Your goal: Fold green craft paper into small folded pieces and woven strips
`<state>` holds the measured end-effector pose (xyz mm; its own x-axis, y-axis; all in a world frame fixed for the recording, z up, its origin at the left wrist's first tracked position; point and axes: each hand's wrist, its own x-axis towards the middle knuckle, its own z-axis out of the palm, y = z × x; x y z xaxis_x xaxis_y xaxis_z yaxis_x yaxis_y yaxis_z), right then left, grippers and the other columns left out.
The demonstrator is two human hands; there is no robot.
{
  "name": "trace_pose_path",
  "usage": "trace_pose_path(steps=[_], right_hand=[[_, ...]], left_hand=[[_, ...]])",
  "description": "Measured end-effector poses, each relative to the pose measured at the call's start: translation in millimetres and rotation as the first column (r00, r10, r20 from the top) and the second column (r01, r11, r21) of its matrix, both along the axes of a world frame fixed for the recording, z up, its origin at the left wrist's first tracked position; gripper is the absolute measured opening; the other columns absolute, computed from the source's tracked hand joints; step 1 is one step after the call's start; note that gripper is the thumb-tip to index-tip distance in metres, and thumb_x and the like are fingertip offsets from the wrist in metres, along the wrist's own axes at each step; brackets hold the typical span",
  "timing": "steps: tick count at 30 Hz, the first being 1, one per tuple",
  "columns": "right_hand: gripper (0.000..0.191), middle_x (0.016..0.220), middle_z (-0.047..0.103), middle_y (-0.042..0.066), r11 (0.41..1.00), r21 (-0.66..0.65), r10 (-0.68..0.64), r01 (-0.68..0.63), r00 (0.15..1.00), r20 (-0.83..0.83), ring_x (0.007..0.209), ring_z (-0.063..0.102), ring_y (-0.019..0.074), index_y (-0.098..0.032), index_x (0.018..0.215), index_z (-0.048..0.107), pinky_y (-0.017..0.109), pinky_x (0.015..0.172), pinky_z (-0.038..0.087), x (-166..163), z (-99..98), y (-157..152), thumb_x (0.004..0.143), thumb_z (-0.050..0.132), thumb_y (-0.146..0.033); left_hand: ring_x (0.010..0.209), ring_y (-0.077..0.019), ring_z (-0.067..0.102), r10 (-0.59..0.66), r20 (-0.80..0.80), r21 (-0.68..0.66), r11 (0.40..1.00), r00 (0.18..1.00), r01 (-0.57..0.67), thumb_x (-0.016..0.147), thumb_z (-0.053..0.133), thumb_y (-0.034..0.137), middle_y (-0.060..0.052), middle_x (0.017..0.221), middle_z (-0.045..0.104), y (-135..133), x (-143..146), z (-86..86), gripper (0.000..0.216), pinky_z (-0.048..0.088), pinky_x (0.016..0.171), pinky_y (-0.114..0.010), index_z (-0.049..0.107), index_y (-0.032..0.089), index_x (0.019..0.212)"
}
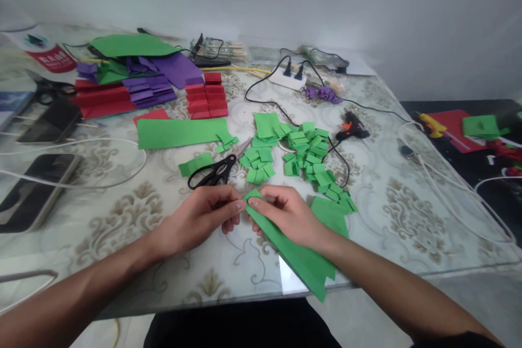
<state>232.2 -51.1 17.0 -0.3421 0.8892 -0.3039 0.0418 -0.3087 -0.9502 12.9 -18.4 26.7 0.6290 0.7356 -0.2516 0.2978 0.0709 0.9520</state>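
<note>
Green paper strip, long and folded (pixel 297 256), is gripped by the right hand (pixel 291 215) and pinched at its far end by the left hand (pixel 207 215); black-handled metal scissors (pixel 230 160) are seen just beyond.

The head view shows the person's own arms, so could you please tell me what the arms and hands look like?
The left hand and right hand are ungloved. The left forearm and right forearm are bare, with no band or watch visible. A black sleeve edge shows on the right arm; no sleeve shows on the left.
</note>
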Motion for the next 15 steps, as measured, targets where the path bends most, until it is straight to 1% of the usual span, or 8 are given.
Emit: trace_pose_path(steps=[3,8,11,15], right_hand=[[0.047,0.062,0.066,-0.001,0.999,-0.028,-0.027,0.027,1.000,-0.001,0.056,0.067,0.0156,-0.021,0.075,0.057,0.024,0.048,0.049,-1.0,0.0,-0.1,0.087,0.076,-0.063],[0.044,0.067,0.066,-0.003,0.995,-0.089,-0.054,0.050,0.997,-0.054,0.056,0.069,0.0154,-0.021,0.086,0.060,0.026,0.052,0.056,-3.4,0.4,-0.3,0.084,0.079,-0.060],[0.043,0.067,0.067,-0.003,0.996,-0.081,-0.046,0.041,0.998,-0.053,0.054,0.069,0.0144,-0.020,0.086,0.061,0.024,0.050,0.054,-3.7,0.4,0.0,0.085,0.078,-0.059],[0.041,0.065,0.068,-0.003,0.996,-0.071,-0.065,0.061,0.996,-0.055,0.051,0.067,0.0129,-0.019,0.087,0.063,0.022,0.047,0.052,-3.9,-0.3,0.5,0.086,0.078,-0.058]], left_hand=[[0.067,-0.0144,0.061,0.005,-0.001,0.014,1.000,1.000,-0.005,0.104,0.055,0.040,-0.001,0.071,0.064,-0.3,0.8,0.1,0.035,0.048,0.065,-0.026,0.066,0.017,0.080],[0.066,-0.0139,0.061,-0.016,0.005,0.030,0.999,1.000,0.016,0.105,0.054,0.039,0.000,0.071,0.063,-2.6,0.7,-2.5,0.036,0.048,0.065,-0.025,0.066,0.017,0.081],[0.067,-0.0137,0.061,-0.023,0.014,0.043,0.999,1.000,0.023,0.106,0.052,0.038,0.000,0.072,0.064,-4.0,0.2,-4.0,0.036,0.048,0.065,-0.025,0.066,0.017,0.082],[0.068,-0.0139,0.062,-0.026,0.001,0.064,0.998,1.000,0.025,0.107,0.049,0.036,0.000,0.073,0.064,-4.2,0.8,-3.1,0.036,0.048,0.066,-0.025,0.066,0.016,0.082]])
